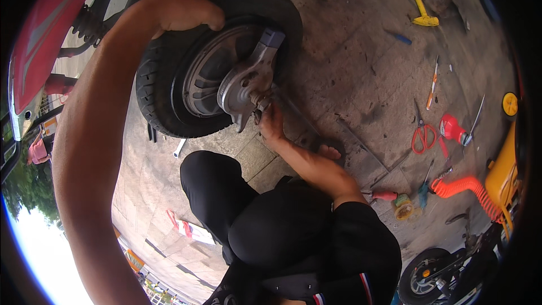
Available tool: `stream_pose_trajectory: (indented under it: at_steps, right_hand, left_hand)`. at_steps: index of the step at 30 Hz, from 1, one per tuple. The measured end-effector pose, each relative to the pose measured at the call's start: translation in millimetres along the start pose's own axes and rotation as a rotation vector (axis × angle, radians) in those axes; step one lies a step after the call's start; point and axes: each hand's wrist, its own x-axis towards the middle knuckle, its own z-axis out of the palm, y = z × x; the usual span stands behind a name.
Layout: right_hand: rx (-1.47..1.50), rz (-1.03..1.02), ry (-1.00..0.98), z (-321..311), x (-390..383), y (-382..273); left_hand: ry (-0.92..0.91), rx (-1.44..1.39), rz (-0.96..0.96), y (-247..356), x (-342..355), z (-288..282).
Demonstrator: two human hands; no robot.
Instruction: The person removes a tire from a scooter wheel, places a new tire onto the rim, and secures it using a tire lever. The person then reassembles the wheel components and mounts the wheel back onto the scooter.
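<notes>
A scooter wheel with a black tyre [257, 0] and a grey spoked rim [197, 76] stands tilted in front of me. My left hand [189, 4] grips the tyre's upper left, thumb on the sidewall and the other fingers mostly hidden. At the hub sits a metal brake plate [232, 95] with an arm reaching up to a dark end block [272, 38]. My right hand [272, 123] is closed at the axle end [261, 100], its fingertips against the nut there. Part of the nut is covered by the fingers.
Red scooter bodywork [48, 28] rises at left. On the stained paving at right lie a yellow hammer [424, 18], red-handled scissors [423, 137], a red bottle [451, 129] and screwdrivers. An orange coiled hose [468, 186] runs to a yellow tank [502, 164]. A wrench [179, 148] lies below the wheel.
</notes>
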Motion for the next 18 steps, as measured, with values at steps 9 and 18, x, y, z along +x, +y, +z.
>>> stream_pose_trajectory:
  at_steps: [9,18]
  right_hand:
    - [0.068,0.003,0.002,-9.8,22.4,12.5]
    - [0.316,0.138,-0.255,-2.2,16.0,-36.8]
  left_hand:
    - [-0.001,-0.031,-0.043,4.2,-2.1,1.1]
    - [0.004,-0.008,-0.083,-3.5,3.1,2.9]
